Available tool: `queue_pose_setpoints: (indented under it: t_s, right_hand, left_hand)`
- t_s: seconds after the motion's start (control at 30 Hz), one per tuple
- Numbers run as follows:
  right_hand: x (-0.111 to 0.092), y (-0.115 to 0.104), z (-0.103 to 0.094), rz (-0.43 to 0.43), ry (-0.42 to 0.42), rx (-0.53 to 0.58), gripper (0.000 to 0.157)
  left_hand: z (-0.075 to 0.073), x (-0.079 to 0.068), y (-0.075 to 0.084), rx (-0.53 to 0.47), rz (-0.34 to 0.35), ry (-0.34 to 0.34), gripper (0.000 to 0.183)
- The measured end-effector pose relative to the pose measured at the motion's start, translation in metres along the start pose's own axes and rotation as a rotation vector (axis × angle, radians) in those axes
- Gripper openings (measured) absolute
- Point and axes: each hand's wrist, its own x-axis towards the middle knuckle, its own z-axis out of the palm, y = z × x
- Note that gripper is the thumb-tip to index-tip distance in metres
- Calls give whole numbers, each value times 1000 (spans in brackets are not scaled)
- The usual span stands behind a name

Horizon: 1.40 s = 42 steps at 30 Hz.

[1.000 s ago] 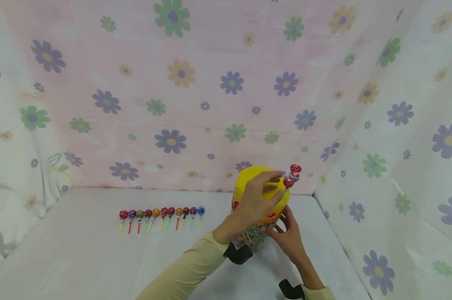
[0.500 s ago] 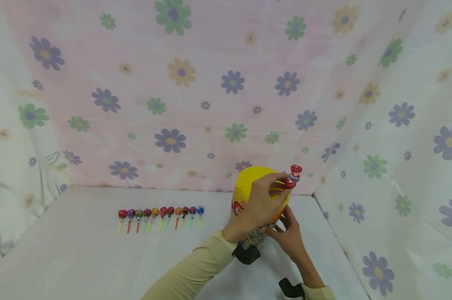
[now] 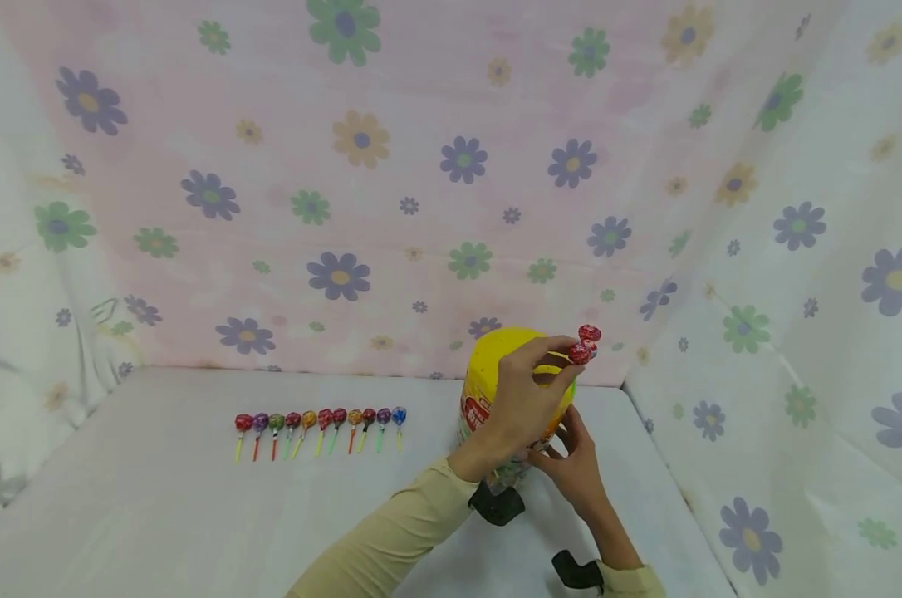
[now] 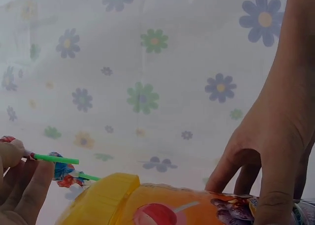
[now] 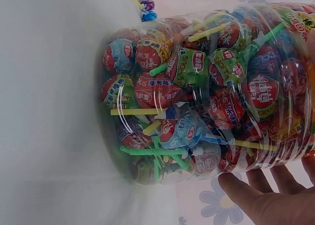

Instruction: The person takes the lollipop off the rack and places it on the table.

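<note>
The lollipop jar point(image 3: 475, 415) stands upright on the table, its yellow lid point(image 3: 492, 353) on top. My left hand point(image 3: 527, 403) reaches over the lid and pinches a red-wrapped lollipop point(image 3: 580, 355) near its head. In the left wrist view the green stick point(image 4: 56, 159) of that lollipop shows a free end. Just behind it are more lollipops point(image 3: 589, 332), at the lid's right edge. My right hand point(image 3: 575, 473) grips the jar's side, thumb toward me. Through the clear wall in the right wrist view, many wrapped lollipops point(image 5: 157, 90) are packed inside.
A neat row of lollipops point(image 3: 325, 419) lies on the white table point(image 3: 197, 515), left of the jar, heads toward the back. Flowered cloth point(image 3: 399, 183) hangs behind the table and along both sides.
My left fingers, earlier spread beside the lollipop, have closed on it and raised it slightly. My right hand has stayed on the jar.
</note>
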Motion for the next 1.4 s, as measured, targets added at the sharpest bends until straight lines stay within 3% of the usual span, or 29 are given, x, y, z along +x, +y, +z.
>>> queue_pose_setpoints:
  t_s: [0.17,0.33,0.5,0.8,0.97,1.13,1.4]
  right_hand:
    - [0,1,0,14,4,6,99]
    - [-1,1,0,13,6,12,97]
    - [-2,0,0,11,21,7,93]
    - [-2,-1,1,54,15,17,97]
    - [-3,1,2,48,11,22,95]
    - [-4,1,3,59,10,23,95]
    - [-5,0,3,69,9,22,97]
  left_hand:
    - [-5,-5,2,-25,27,20,32]
    - [-19,-21,3,-25,43,-1,33]
    - [-37,-41,-1,-5,3,-14,35]
    - [-76,-74,-15,20,-109,59,34]
    - [-109,-96,-24,79,-143,130,34]
    - [-153,-121,-29,164,-175,231,33]
    - [-225,-168,-27,327,-331,356,32]
